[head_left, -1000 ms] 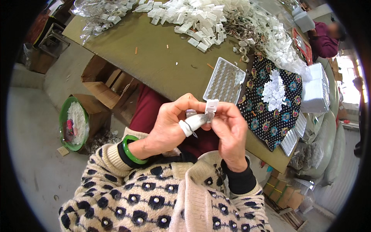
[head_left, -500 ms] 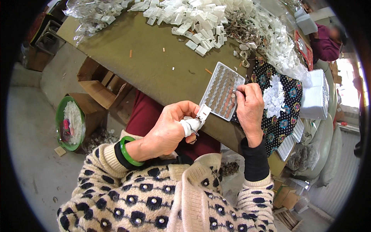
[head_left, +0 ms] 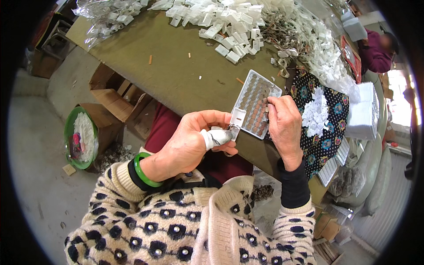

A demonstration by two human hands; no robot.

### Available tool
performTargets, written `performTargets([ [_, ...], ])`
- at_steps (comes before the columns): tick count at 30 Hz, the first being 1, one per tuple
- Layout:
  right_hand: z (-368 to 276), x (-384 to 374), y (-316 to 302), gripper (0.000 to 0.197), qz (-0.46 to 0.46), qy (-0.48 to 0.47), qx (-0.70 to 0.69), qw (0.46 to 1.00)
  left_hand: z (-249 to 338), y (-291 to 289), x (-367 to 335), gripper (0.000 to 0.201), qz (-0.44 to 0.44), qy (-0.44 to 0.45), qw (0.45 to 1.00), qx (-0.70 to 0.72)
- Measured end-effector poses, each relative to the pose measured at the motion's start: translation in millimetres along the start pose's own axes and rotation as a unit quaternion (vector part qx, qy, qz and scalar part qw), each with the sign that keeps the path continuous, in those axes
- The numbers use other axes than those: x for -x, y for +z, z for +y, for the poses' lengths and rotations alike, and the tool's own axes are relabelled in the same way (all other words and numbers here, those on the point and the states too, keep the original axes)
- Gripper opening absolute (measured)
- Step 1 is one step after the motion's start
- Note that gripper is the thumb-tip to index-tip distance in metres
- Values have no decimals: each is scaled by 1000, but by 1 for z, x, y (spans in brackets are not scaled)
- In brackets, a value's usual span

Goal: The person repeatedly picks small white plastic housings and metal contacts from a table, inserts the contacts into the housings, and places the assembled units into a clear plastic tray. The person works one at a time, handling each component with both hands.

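Note:
My left hand (head_left: 181,141) is closed around a small white plastic case (head_left: 238,117), its slotted lid or flap standing up near the fingertips. White tape (head_left: 215,138) wraps one of that hand's fingers. My right hand (head_left: 285,126) reaches over a white plastic tray (head_left: 267,80) with thumb and forefinger pinched together at its right side. Rows of small round discs (head_left: 255,99), dull brown and grey, fill the tray. Whatever sits between the right fingertips is too small to make out.
White plastic cases (head_left: 229,42) are heaped along the far side of the table (head_left: 145,79). White pieces (head_left: 315,112) lie on a patterned dark cloth (head_left: 338,104) at right, beside stacked white trays (head_left: 362,108). A green tub (head_left: 69,145) stands on the floor. Another person (head_left: 379,55) sits far right.
My left hand has turned the white case, so its flap stands more upright and closer to the tray. The right hand stays at the tray's right side with fingertips slightly shifted.

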State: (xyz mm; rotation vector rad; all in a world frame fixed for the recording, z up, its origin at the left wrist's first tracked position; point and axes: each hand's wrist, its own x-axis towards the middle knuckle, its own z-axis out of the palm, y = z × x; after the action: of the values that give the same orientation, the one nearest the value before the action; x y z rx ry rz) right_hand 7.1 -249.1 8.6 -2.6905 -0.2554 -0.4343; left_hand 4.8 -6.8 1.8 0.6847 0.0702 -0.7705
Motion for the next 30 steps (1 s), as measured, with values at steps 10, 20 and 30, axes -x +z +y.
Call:
performTargets([
  [10, -11, -3, -6, 11, 0, 10, -62, 998, -2, 1, 1, 31, 27, 34, 999, -7],
  [20, -83, 27, -4, 27, 80, -110, -84, 987, -4, 11, 6, 34, 60, 68, 981, -170],
  [30, -87, 35, -14, 26, 102, -49, -160, 981, -8, 15, 11, 32, 52, 56, 983, -166],
])
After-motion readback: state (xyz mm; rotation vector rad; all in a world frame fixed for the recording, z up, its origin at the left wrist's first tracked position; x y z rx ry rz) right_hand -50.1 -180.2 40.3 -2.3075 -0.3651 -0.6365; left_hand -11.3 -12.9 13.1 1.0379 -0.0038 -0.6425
